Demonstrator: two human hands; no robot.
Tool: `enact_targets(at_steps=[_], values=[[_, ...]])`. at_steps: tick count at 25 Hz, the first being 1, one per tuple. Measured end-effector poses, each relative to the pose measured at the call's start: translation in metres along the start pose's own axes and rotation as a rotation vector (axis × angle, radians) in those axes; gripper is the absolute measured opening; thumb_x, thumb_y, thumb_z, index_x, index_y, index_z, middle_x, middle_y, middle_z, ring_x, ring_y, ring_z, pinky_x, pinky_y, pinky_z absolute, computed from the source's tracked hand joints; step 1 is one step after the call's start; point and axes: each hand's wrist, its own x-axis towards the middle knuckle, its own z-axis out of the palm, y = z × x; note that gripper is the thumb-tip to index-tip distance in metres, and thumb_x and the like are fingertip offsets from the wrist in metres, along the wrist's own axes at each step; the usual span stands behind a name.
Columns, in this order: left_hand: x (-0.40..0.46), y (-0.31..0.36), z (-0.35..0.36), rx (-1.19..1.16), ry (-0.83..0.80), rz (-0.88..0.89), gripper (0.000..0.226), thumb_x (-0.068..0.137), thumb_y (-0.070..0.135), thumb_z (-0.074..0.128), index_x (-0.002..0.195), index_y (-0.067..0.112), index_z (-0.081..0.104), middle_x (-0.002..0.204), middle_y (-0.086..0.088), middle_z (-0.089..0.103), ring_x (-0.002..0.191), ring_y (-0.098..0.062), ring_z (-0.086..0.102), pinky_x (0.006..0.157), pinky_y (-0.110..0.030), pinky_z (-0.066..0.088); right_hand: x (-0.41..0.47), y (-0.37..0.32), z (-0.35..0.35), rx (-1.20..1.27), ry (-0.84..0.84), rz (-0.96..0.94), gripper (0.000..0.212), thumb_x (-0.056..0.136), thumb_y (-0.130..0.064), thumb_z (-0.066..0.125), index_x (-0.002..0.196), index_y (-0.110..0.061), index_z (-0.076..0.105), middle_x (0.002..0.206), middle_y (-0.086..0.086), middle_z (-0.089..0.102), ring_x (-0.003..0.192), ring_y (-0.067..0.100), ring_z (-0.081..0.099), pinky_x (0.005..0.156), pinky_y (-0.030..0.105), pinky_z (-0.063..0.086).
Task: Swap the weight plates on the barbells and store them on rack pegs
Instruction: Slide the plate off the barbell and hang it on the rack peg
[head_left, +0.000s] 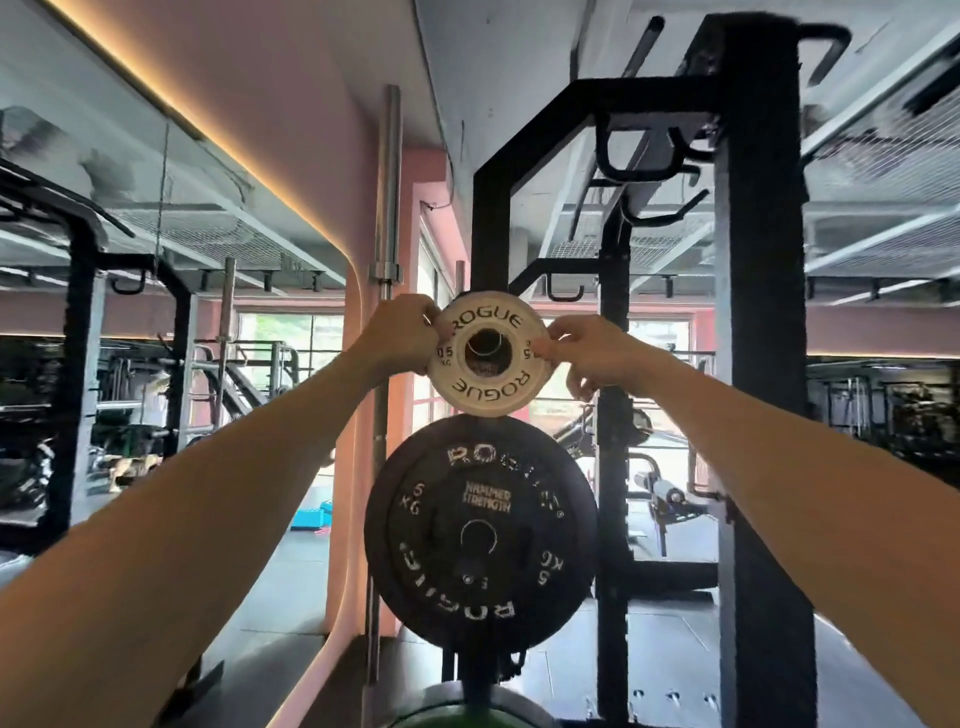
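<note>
A small white 0.5 kg Rogue plate (487, 387) is held upright at head height in front of a black rack upright (491, 234). My left hand (402, 332) grips its left rim and my right hand (587, 353) pinches its right rim. Through its centre hole a peg end shows, though I cannot tell if the plate is threaded on it. Directly below, black 5 kg Rogue plates (480, 530) hang on a lower peg of the same upright. A green plate edge (462, 719) peeks in at the bottom.
A bare barbell (387, 208) stands vertically just left of the rack. A thick black rack post (758, 364) rises on the right with hooks above. A mirror wall on the left reflects other racks. A pink pillar (345, 441) stands behind the barbell.
</note>
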Motion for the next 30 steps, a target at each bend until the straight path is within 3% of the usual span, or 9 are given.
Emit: enact_targets(at_steps=[5,10,17,21,24,26,30], values=[[0.060,-0.029,0.019,-0.005,0.025,0.056,0.019,0.093,0.012,0.059,0.106,-0.001,0.062,0.097,-0.017,0.066,0.078,-0.029,0.066,0.065,-0.038,0.058,0.061,0.015,0.002,-0.018,0.047,-0.005,0.025,0.095,-0.026,0.059,0.107,-0.004,0.059,0.085,0.015,0.064,0.039,0.017,0.051,0.035,0.023,0.042],[0.119,-0.060,0.033,0.004,0.027,0.064,0.023,0.092,0.017,0.061,0.108,0.000,0.062,0.105,-0.019,0.067,0.095,-0.035,0.066,0.086,-0.049,0.056,0.116,0.031,0.009,-0.031,0.096,-0.016,0.019,0.095,-0.025,0.059,0.100,-0.007,0.060,0.079,0.012,0.065,0.036,0.014,0.051,0.034,0.021,0.041],[0.177,-0.099,0.069,0.013,0.076,0.104,0.025,0.094,0.024,0.060,0.106,0.002,0.063,0.104,-0.017,0.069,0.090,-0.034,0.068,0.082,-0.048,0.057,0.180,0.061,0.017,-0.045,0.141,0.012,0.021,0.096,-0.025,0.057,0.103,-0.005,0.057,0.076,0.014,0.064,0.033,0.015,0.048,0.032,0.022,0.038],[0.204,-0.121,0.095,0.059,0.093,0.109,0.029,0.094,0.028,0.060,0.109,0.004,0.065,0.106,-0.013,0.068,0.095,-0.029,0.066,0.083,-0.039,0.055,0.208,0.084,0.025,-0.077,0.205,0.045,0.020,0.096,-0.026,0.058,0.090,-0.006,0.058,0.069,0.012,0.062,0.041,0.020,0.051,0.032,0.021,0.041],[0.225,-0.139,0.109,0.130,0.152,0.104,0.027,0.086,0.033,0.068,0.096,0.009,0.068,0.097,-0.005,0.067,0.088,-0.021,0.063,0.074,-0.030,0.046,0.233,0.097,0.029,-0.142,0.206,0.076,0.032,0.094,-0.028,0.060,0.081,0.001,0.065,0.067,0.018,0.065,0.039,0.021,0.053,0.033,0.019,0.041],[0.238,-0.152,0.122,0.123,0.185,0.081,0.029,0.081,0.037,0.071,0.089,0.009,0.066,0.085,-0.002,0.064,0.083,-0.021,0.064,0.067,-0.029,0.043,0.247,0.109,0.032,-0.190,0.227,0.091,0.039,0.094,-0.030,0.060,0.076,0.004,0.069,0.058,0.013,0.066,0.033,0.016,0.053,0.033,0.018,0.041],[0.246,-0.154,0.148,0.150,0.294,0.051,0.030,0.090,0.036,0.062,0.106,0.011,0.056,0.092,-0.005,0.063,0.086,-0.026,0.064,0.067,-0.032,0.047,0.263,0.129,0.040,-0.239,0.273,0.060,0.049,0.096,-0.035,0.056,0.072,0.006,0.067,0.050,0.008,0.064,0.031,0.014,0.054,0.033,0.020,0.042]])
